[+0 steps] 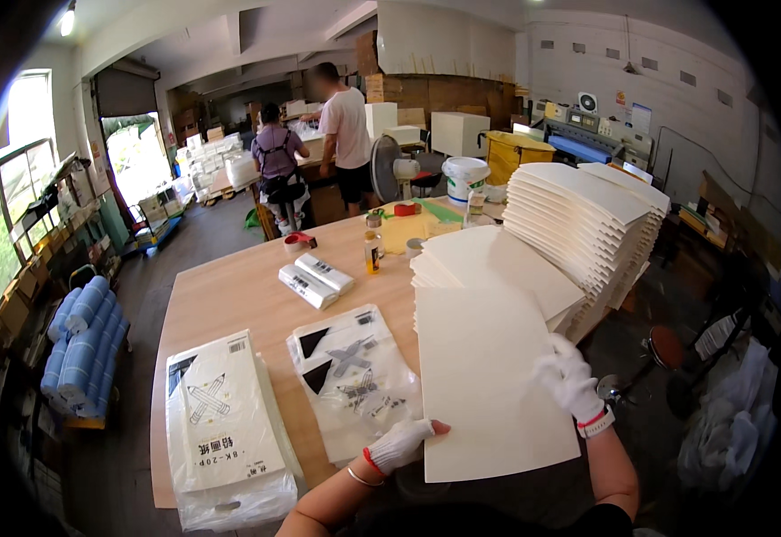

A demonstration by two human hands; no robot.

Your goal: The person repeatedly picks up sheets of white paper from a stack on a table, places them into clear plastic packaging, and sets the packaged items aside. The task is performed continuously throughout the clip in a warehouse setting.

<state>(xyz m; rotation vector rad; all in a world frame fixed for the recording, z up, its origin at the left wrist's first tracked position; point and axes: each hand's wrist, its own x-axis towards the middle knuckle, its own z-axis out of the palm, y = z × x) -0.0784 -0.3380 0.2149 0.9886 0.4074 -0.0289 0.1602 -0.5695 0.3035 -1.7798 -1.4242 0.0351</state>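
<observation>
A large off-white paper sheet point(489, 385), perhaps several together, lies in front of me. At its lower left edge, my left hand point(404, 445) in a white glove grips it, bare thumb on top. By the right edge is my right hand point(569, 380), also gloved; its fingers are smeared by motion. Left of the sheet lie flat clear plastic bags point(354, 376) with printed pencil drawings. Further left is a pile of filled paper packs point(220, 421) in similar bags. Beyond the sheet, loose paper point(498, 259) fans out beside a tall stack of paper point(578, 233) in staggered bundles.
On the wooden table point(220, 286) are two white plastic rolls point(317, 279), a tape dispenser point(299, 242), a small yellow bottle point(372, 252) and a white bucket point(465, 179). A fan point(385, 168) stands behind. Two people point(344, 134) work farther off. Blue rolls point(84, 345) stand left.
</observation>
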